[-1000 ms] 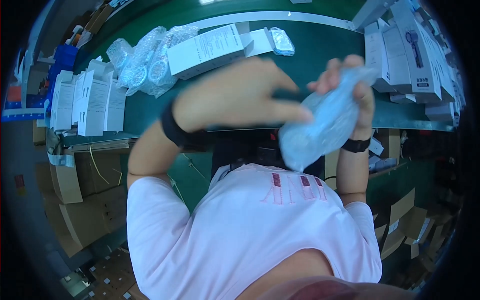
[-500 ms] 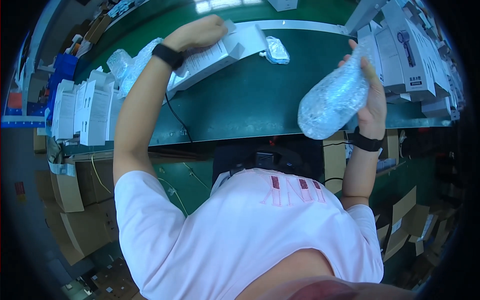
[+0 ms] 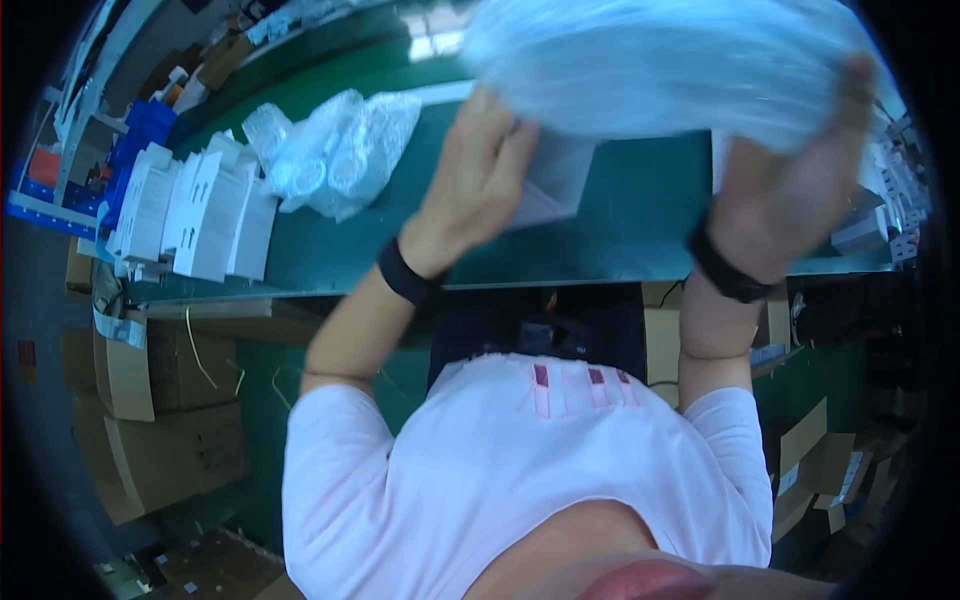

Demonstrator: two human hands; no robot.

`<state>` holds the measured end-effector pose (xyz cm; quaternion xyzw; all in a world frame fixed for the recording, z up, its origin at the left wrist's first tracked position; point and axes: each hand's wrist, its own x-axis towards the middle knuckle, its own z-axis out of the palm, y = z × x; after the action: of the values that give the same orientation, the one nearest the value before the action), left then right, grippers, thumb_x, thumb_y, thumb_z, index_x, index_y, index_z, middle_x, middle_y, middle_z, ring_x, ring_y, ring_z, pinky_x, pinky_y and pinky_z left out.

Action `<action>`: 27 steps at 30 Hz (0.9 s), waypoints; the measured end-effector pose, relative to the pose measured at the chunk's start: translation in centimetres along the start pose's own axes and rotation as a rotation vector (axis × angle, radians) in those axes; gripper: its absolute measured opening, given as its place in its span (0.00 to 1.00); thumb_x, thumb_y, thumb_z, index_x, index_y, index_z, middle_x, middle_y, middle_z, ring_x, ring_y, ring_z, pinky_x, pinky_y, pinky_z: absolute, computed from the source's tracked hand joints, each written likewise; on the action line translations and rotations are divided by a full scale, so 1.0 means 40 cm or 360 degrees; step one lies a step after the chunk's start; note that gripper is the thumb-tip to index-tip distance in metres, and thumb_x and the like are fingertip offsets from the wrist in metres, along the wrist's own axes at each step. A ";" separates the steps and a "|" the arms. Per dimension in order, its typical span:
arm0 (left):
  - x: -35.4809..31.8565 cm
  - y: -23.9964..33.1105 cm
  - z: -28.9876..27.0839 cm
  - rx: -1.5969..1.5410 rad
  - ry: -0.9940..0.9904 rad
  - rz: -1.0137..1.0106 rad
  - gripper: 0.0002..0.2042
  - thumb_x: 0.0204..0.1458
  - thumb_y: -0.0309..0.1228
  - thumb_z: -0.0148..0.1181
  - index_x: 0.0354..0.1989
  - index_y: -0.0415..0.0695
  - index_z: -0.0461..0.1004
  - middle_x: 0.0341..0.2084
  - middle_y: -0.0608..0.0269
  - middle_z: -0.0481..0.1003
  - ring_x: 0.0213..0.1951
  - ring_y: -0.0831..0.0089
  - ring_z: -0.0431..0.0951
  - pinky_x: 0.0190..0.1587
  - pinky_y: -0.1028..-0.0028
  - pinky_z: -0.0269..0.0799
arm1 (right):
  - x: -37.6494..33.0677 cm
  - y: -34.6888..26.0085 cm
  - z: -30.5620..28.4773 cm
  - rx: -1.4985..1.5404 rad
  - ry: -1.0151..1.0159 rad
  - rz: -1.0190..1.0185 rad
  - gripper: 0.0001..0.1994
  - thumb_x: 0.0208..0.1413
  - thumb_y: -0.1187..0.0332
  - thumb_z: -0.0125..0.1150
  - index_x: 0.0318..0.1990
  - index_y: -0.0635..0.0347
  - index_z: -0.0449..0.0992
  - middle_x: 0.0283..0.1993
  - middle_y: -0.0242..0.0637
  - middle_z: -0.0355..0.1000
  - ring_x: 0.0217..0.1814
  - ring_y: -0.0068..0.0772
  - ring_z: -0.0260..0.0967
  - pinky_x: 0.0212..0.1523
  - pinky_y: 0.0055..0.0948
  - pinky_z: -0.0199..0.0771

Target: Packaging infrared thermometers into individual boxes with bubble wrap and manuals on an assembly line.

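High over the table and close to the camera, a bubble-wrapped package (image 3: 650, 65) is smeared by motion. My right hand (image 3: 780, 195) grips its right end, with the fingertips blurred. My left hand (image 3: 475, 180) has its fingers curled at a white carton (image 3: 562, 178), which it holds just below the package. Much of that carton is hidden behind the hand and the wrap, so I cannot tell whether its end is unfolded. Both wrists wear black bands.
More bubble-wrapped items (image 3: 345, 160) lie on the green table (image 3: 640, 235), left of my left hand. Several white cartons (image 3: 215, 210) stand beside them, near blue bins (image 3: 150, 125). More cartons (image 3: 895, 190) are at the right edge. Cardboard boxes (image 3: 165, 445) sit below on the floor.
The bubble-wrapped package has risen toward the camera and shifted left with my right hand. My left hand has brought the white carton rightward, away from the wrapped items, and nearer me.
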<state>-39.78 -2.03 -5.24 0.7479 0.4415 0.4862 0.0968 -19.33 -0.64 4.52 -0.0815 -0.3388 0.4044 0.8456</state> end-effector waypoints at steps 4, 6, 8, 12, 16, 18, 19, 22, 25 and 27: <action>-0.049 0.006 0.041 -0.0584 0.0417 -0.0291 0.17 0.62 0.32 0.44 0.50 0.31 0.69 0.46 0.49 0.75 0.50 0.65 0.72 0.53 0.68 0.65 | -0.060 0.143 -0.027 -0.0301 -0.0467 -0.0121 0.14 0.57 0.71 0.63 0.50 0.64 0.71 0.45 0.32 0.72 0.44 0.20 0.69 0.47 0.21 0.69; -0.069 -0.010 0.033 -0.0798 0.0291 -0.0508 0.18 0.62 0.31 0.41 0.53 0.29 0.68 0.48 0.51 0.74 0.52 0.69 0.70 0.56 0.70 0.63 | -0.050 0.136 -0.055 -0.0395 -0.0613 -0.0061 0.15 0.58 0.70 0.62 0.51 0.63 0.70 0.45 0.31 0.71 0.45 0.20 0.69 0.48 0.22 0.69; -0.078 -0.001 0.025 -0.0971 0.0284 -0.0525 0.19 0.63 0.31 0.41 0.56 0.29 0.66 0.49 0.52 0.73 0.52 0.69 0.70 0.56 0.71 0.62 | -0.051 0.103 -0.057 -0.0628 -0.0810 0.0058 0.16 0.57 0.68 0.64 0.50 0.63 0.70 0.43 0.31 0.71 0.45 0.19 0.67 0.48 0.20 0.66; -0.077 0.018 0.042 -0.1032 0.0183 -0.0557 0.21 0.63 0.31 0.40 0.60 0.30 0.63 0.48 0.52 0.73 0.51 0.70 0.70 0.57 0.74 0.60 | -0.005 0.045 -0.046 -0.0951 -0.1162 0.0117 0.15 0.57 0.69 0.63 0.50 0.63 0.70 0.46 0.31 0.70 0.46 0.19 0.67 0.48 0.20 0.66; -0.088 0.042 0.059 -0.0833 0.0327 -0.0712 0.18 0.63 0.34 0.41 0.50 0.29 0.68 0.37 0.53 0.76 0.39 0.72 0.74 0.44 0.71 0.67 | -0.055 0.086 -0.049 -0.0838 -0.1627 0.0242 0.14 0.56 0.72 0.61 0.50 0.62 0.70 0.48 0.35 0.68 0.50 0.23 0.66 0.52 0.24 0.65; -0.127 0.004 0.046 -0.0580 0.0355 -0.0862 0.19 0.63 0.33 0.41 0.54 0.29 0.67 0.39 0.55 0.77 0.39 0.72 0.75 0.44 0.72 0.67 | -0.098 0.130 -0.079 -0.1263 -0.1965 -0.0016 0.20 0.57 0.68 0.61 0.56 0.63 0.67 0.56 0.47 0.63 0.60 0.42 0.62 0.59 0.36 0.62; -0.123 0.022 0.029 -0.0733 0.0484 -0.0853 0.21 0.64 0.32 0.39 0.59 0.30 0.64 0.48 0.52 0.74 0.48 0.68 0.74 0.49 0.71 0.67 | -0.117 0.142 -0.090 -0.1543 -0.2144 -0.0167 0.23 0.57 0.64 0.61 0.58 0.62 0.66 0.60 0.51 0.60 0.65 0.49 0.58 0.63 0.43 0.60; -0.120 0.022 0.017 -0.1298 0.0673 -0.0722 0.25 0.63 0.32 0.33 0.66 0.30 0.55 0.63 0.50 0.60 0.63 0.61 0.63 0.64 0.66 0.57 | -0.144 0.136 -0.111 -0.1763 -0.2332 -0.0371 0.27 0.58 0.53 0.58 0.61 0.57 0.66 0.69 0.55 0.51 0.72 0.59 0.46 0.68 0.58 0.46; -0.135 0.007 0.005 -0.1221 0.0864 -0.0726 0.25 0.63 0.32 0.32 0.66 0.30 0.54 0.63 0.49 0.60 0.62 0.59 0.64 0.64 0.64 0.57 | -0.080 0.130 -0.099 -0.1595 -0.2019 -0.0240 0.20 0.60 0.58 0.56 0.56 0.58 0.71 0.66 0.50 0.58 0.69 0.52 0.54 0.66 0.47 0.54; -0.150 -0.005 -0.020 -0.1279 0.1100 -0.0822 0.25 0.64 0.33 0.32 0.66 0.31 0.55 0.62 0.48 0.62 0.61 0.59 0.65 0.63 0.63 0.58 | 0.028 0.197 -0.167 -0.1848 -0.1388 -0.0387 0.14 0.59 0.66 0.56 0.49 0.62 0.76 0.54 0.46 0.73 0.56 0.42 0.71 0.56 0.32 0.68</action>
<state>-41.37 -6.67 -8.80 0.3191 0.3963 0.7916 0.3385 -19.52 6.28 -3.22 -0.3097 -0.8105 0.0589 0.4937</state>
